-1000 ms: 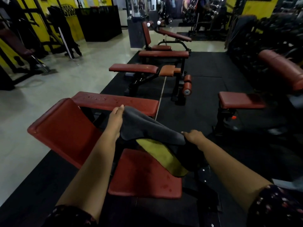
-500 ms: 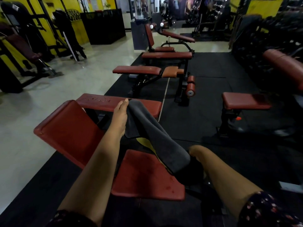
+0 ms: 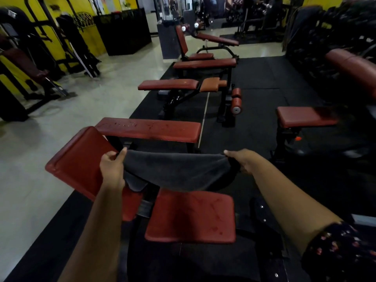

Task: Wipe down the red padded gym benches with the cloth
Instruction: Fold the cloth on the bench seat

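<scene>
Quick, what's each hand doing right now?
Left hand: closed, holding one end of the grey cloth.
Right hand: closed, holding the other end of the cloth.

Black rubber mat (image 3: 254,102) underfoot, running ahead of right hand (image 3: 242,162). Pale glossy floor (image 3: 61,123) out past left hand (image 3: 112,169). Black machine frames (image 3: 40,58) far left of it, against yellow wall (image 3: 92,42). Black counter (image 3: 122,31) far ahead-left. Dim weight rack (image 3: 325,37) beyond right hand, blurred.

Head cam, fwd-down, close.
</scene>
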A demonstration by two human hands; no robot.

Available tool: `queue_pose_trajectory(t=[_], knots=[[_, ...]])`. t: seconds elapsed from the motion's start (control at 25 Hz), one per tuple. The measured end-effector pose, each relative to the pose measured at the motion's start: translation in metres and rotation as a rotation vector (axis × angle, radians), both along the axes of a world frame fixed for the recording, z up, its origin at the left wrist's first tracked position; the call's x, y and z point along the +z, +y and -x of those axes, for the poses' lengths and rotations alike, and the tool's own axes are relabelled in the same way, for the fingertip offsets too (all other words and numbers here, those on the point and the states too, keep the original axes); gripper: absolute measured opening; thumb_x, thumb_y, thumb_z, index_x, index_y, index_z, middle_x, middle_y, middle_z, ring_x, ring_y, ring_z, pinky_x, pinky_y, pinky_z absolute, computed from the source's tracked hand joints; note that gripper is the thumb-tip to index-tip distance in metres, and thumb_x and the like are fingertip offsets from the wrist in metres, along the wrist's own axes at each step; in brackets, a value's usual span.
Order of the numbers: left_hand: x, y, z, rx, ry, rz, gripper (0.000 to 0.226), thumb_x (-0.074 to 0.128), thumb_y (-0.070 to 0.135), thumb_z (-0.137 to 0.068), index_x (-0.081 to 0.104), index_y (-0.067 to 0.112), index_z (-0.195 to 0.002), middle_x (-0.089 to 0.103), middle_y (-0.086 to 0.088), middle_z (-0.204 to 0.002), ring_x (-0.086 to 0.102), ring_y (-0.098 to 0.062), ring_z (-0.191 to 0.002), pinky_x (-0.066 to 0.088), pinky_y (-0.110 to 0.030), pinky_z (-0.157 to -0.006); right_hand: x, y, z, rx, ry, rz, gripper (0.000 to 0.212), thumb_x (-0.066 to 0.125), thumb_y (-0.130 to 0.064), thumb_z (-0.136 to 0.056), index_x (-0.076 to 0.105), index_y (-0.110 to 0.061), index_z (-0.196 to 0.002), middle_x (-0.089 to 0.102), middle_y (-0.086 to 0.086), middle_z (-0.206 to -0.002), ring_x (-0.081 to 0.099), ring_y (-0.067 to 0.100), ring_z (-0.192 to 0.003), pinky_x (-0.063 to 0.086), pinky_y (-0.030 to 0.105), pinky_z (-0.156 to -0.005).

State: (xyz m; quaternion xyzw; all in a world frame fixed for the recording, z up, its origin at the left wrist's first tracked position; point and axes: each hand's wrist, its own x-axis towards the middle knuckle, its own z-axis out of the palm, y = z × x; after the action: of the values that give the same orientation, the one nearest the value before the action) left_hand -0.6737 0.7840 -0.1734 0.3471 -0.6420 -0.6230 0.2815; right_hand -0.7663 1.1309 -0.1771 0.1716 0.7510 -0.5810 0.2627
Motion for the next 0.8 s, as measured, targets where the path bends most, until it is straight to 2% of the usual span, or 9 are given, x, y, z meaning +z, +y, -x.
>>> queue_pose_trajectory(t=[0.08,0.16,0.2,0.32,0.44,0.56,0.64,0.72,0.8], knots=[[-0.003,-0.012,-0.004,-0.016,0.000,-0.012,0.033,0.071,0.022,-0.090,0.057,0.013,-0.118,0.060,-0.008,-0.112,0.057,-0.020,-0.101,0.047,-0.029,-0.082,0.015,-0.005,0.003,-0.003,-0.035,0.327,0.035,0.064,-0.033,-0.093,0.063,-0.002,-0.110,0.068,0.014,-0.111,0.064,0.023,-0.080,0.053,0.033,-0.068],[-0.002,-0.019,-0.007,-0.040,0.012,-0.011,0.035,0.069,0.019,-0.092,0.058,0.012,-0.124,0.061,-0.005,-0.114,0.059,-0.018,-0.103,0.048,-0.025,-0.082,0.028,-0.007,0.011,0.037,0.047,0.590,0.023,0.058,-0.017,-0.096,0.062,-0.006,-0.115,0.069,0.012,-0.105,0.067,0.021,-0.085,0.057,0.029,-0.069],[-0.002,-0.023,-0.008,-0.038,0.033,-0.006,0.033,0.067,0.016,-0.093,0.059,0.013,-0.124,0.061,-0.003,-0.113,0.061,-0.018,-0.103,0.049,-0.024,-0.081,0.034,-0.008,0.017,0.075,0.123,0.640,0.026,0.056,-0.004,-0.094,0.059,-0.006,-0.120,0.067,0.011,-0.104,0.067,0.021,-0.088,0.058,0.028,-0.070],[-0.001,-0.039,-0.007,-0.085,0.062,0.008,0.036,0.061,0.004,-0.095,0.059,0.016,-0.129,0.062,-0.006,-0.124,0.062,-0.022,-0.113,0.051,-0.034,-0.097,0.052,-0.016,0.028,0.106,0.265,0.478,0.052,0.057,0.018,-0.083,0.053,-0.009,-0.128,0.061,0.017,-0.116,0.062,0.027,-0.103,0.057,0.033,-0.082],[0.005,-0.048,-0.011,-0.162,0.051,0.011,0.044,0.053,0.001,-0.098,0.056,0.020,-0.137,0.058,-0.004,-0.135,0.058,-0.020,-0.120,0.048,-0.036,-0.102,0.055,-0.023,0.034,-0.083,0.370,0.342,0.049,0.064,0.020,-0.077,0.058,-0.004,-0.119,0.060,0.019,-0.113,0.061,0.027,-0.098,0.056,0.032,-0.079],[0.012,-0.050,-0.015,-0.133,0.103,0.068,0.049,0.058,0.002,-0.095,0.052,0.019,-0.141,0.054,0.004,-0.138,0.052,-0.013,-0.124,0.045,-0.026,-0.100,0.064,-0.025,0.034,-0.159,0.457,0.521,0.046,0.056,0.021,-0.082,0.059,0.000,-0.122,0.064,0.011,-0.100,0.063,0.019,-0.087,0.057,0.022,-0.068],[0.017,-0.048,-0.017,-0.100,0.111,0.149,0.049,0.061,0.001,-0.093,0.053,0.012,-0.140,0.056,0.003,-0.131,0.053,-0.011,-0.121,0.045,-0.014,-0.093,0.067,-0.025,0.038,-0.167,0.513,0.571,0.048,0.053,0.022,-0.083,0.059,0.000,-0.125,0.064,0.009,-0.105,0.062,0.020,-0.097,0.056,0.021,-0.078],[0.022,-0.052,-0.018,-0.078,0.084,0.299,0.044,0.065,0.002,-0.091,0.058,0.007,-0.134,0.061,-0.002,-0.127,0.057,-0.013,-0.116,0.042,-0.002,-0.083,0.070,-0.025,0.040,-0.165,0.614,0.488,0.051,0.055,0.021,-0.082,0.061,-0.007,-0.124,0.063,0.010,-0.116,0.059,0.021,-0.110,0.053,0.024,-0.091],[0.027,-0.056,-0.020,-0.061,0.040,0.448,0.037,0.067,0.006,-0.090,0.063,0.006,-0.127,0.063,0.000,-0.120,0.058,-0.011,-0.110,0.037,0.005,-0.078,0.072,-0.024,0.040,-0.102,0.784,0.233,0.046,0.062,0.016,-0.082,0.065,-0.010,-0.120,0.063,0.002,-0.117,0.056,0.015,-0.113,0.049,0.015,-0.090]])
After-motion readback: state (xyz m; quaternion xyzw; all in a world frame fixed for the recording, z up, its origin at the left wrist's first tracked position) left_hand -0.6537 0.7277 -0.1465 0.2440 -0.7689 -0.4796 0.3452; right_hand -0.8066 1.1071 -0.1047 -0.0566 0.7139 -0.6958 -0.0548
